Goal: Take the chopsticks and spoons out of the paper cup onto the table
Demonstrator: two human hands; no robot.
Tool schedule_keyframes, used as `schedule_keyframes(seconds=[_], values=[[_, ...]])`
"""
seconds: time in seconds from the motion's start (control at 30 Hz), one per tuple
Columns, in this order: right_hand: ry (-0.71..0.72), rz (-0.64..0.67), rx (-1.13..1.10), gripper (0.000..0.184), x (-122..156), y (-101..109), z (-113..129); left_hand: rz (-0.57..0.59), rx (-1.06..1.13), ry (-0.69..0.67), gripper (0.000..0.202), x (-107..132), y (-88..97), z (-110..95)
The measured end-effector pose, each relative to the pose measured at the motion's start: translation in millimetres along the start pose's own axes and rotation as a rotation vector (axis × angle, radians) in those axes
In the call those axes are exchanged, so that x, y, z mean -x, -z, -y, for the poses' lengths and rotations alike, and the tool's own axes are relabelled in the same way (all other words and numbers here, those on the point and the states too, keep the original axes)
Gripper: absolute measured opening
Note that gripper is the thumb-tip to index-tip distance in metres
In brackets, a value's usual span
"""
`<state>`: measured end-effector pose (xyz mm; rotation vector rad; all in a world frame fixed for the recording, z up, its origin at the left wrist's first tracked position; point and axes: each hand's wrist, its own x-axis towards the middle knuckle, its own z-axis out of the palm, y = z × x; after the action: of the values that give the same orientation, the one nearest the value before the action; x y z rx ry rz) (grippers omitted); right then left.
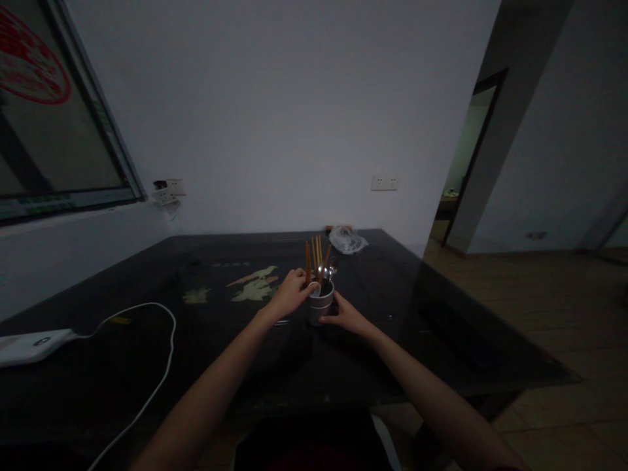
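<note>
A grey-white cup (320, 311) with a pale band stands on the dark table in front of me. Several wooden chopsticks (318, 250) and some shiny metal spoons (324, 271) stick up out of it. My right hand (347, 315) wraps round the cup's right side, thumb across the front. At the left rim, my left hand (293, 292) has its fingers bent, with the thumb by a small whitish piece (314, 288) that may be a spoon. What the left fingers hold is too dark and small to make out.
A crumpled clear plastic bag (347, 241) lies at the table's back edge. On the left, a white device (34, 347) has a white cable (171, 340) looping over the dark table (196, 353). Wall sockets (384, 183) are behind; the table's right corner juts over the floor.
</note>
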<state>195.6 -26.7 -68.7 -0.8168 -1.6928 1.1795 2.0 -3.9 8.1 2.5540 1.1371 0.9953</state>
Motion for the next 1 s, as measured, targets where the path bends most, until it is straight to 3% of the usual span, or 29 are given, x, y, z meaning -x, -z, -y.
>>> schedule_keyframes(seconds=[0.2, 0.3, 0.43, 0.57, 0.7, 0.77, 0.83, 1.0], values=[[0.021, -0.034, 0.055, 0.081, -0.8, 1.0, -1.8, -0.123, -0.012, 0.075, 0.035, -4.6, 4.0, -6.7], [0.026, -0.032, 0.069, 0.081, -0.9, 1.1, -1.0, -0.205, 0.152, 0.135, 0.040, -9.2, 16.4, -10.0], [0.031, -0.013, 0.076, 0.080, -0.2, 0.7, 1.1, -0.406, 0.475, 0.234, 0.045, -15.6, 41.9, -4.6], [0.016, -0.021, 0.079, 0.080, 1.1, 0.1, 3.6, -0.547, 0.907, 0.319, 0.045, -14.4, 70.3, 19.6], [-0.008, -0.017, 0.076, 0.079, 2.2, 0.0, 5.4, -0.673, 1.023, 0.501, 0.038, 4.0, 93.6, 67.6], [-0.006, -0.025, 0.093, 0.077, 2.2, 0.1, 5.1, -0.639, 0.995, 0.656, 0.034, 19.9, 100.5, 95.4], [0.005, -0.038, 0.111, 0.076, 1.8, 0.4, 4.2, -0.528, 0.945, 0.779, 0.029, 37.2, 103.2, 120.3], [-0.034, -0.017, 0.079, 0.079, 0.8, 0.4, 3.4, -0.286, 0.827, 0.845, 0.022, 65.8, 96.5, 156.9]])
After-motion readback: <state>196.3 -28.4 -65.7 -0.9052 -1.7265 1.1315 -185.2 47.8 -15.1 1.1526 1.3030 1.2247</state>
